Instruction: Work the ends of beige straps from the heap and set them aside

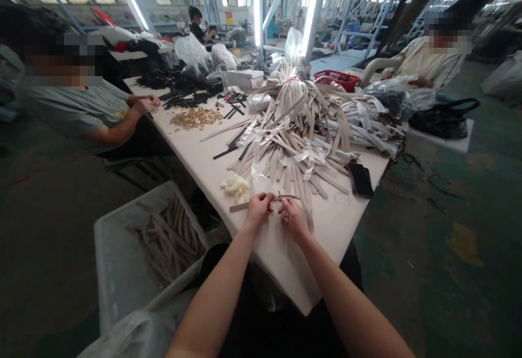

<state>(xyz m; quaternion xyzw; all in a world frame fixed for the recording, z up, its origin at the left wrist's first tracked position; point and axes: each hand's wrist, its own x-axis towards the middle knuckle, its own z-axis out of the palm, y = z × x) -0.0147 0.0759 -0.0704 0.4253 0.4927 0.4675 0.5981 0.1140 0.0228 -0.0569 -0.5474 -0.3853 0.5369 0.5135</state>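
Note:
My left hand (260, 208) is closed on a taupe strap (239, 207), whose flat end sticks out to the left over the table. Close beside it, my right hand (292, 214) pinches the same strap, and the rest of it curves round behind that hand. A small, thin thing shows between the fingertips, too small to make out. Just beyond my hands lies a large heap of similar straps (291, 146), some wrapped in white film. A crumpled pale yellow piece (235, 188) rests left of my left hand.
Gold buckles (196, 118) and black straps (179, 89) are piled at the table's left. Two phones (360, 180) lie near the right edge. A plastic bin (106, 271) of brown strips stands below left. Co-workers sit at the left (98, 108) and right (424, 64).

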